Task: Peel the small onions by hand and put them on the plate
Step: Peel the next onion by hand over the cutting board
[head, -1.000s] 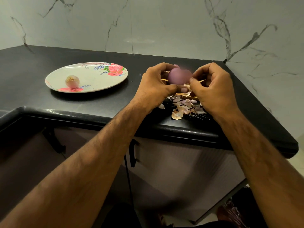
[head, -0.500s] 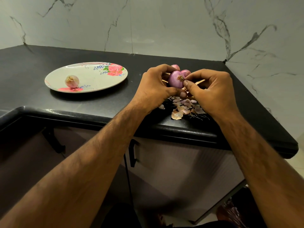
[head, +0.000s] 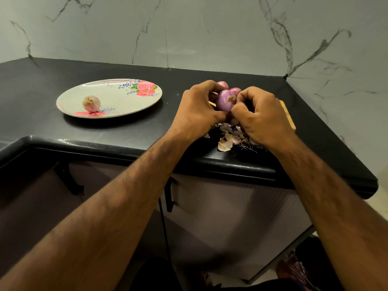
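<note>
Purple onion [head: 225, 100] gripped by both hands, left hand [head: 199, 111] and right hand [head: 261, 114], mid-peel; one peeled onion [head: 91, 103] sits on the plate [head: 126, 106]; others remain behind.

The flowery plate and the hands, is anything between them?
No, only bare black countertop lies between the flowery plate and the left hand, per the head view.

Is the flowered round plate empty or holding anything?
Not empty: one small peeled onion sits on the flowered round plate, near its left front rim.
</note>
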